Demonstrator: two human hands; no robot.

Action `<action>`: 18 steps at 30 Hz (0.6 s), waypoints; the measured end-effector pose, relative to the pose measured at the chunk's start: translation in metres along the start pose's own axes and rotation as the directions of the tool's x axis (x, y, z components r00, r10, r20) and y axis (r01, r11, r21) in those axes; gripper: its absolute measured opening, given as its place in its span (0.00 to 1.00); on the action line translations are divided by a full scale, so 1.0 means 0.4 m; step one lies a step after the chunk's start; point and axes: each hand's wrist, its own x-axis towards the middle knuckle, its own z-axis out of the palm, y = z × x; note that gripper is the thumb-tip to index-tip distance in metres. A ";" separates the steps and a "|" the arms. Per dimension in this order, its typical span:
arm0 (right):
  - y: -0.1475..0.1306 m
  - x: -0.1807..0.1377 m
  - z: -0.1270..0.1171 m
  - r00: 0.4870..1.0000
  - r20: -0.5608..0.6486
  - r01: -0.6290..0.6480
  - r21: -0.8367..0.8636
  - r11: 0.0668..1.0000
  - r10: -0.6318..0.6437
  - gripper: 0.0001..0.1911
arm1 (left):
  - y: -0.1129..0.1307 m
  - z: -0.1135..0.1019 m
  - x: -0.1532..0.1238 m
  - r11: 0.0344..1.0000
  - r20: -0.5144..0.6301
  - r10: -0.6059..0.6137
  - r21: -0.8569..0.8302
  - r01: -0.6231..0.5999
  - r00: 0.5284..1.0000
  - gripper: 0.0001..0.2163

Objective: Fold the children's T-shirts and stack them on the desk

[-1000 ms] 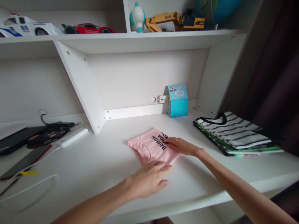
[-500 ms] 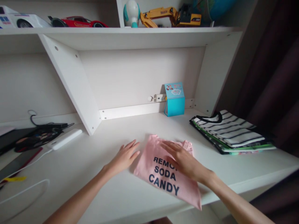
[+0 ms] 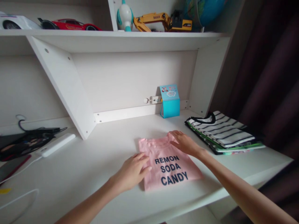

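Observation:
A pink T-shirt, folded into a flat block, lies on the white desk with its neckline toward the wall. Dark letters on its front read "REMON SODA CANDY". My left hand rests at the left edge of the shirt, fingers extended onto the cloth and thumb slightly apart. At the upper right corner, beside the neckline, my right hand lies over the fabric with its fingers stretched out. That corner is partly hidden under the fingers.
To the right sits a stack of folded clothes, a striped shirt on top. A blue desk calendar stands near the wall by a power socket. A white power strip and cables are at left; toys, including a yellow excavator, line the shelf above.
The shirt has turned so its lower edge lies straighter, and its right corner has come away from the desk's front edge. My right hand has moved off the lettering to the upper right corner.

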 end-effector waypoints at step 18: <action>-0.030 -0.132 -0.024 0.973 0.138 -0.231 0.600 0.766 0.186 0.21 | 0.013 0.054 0.059 0.543 0.032 -0.384 -0.801 0.253 0.923 0.16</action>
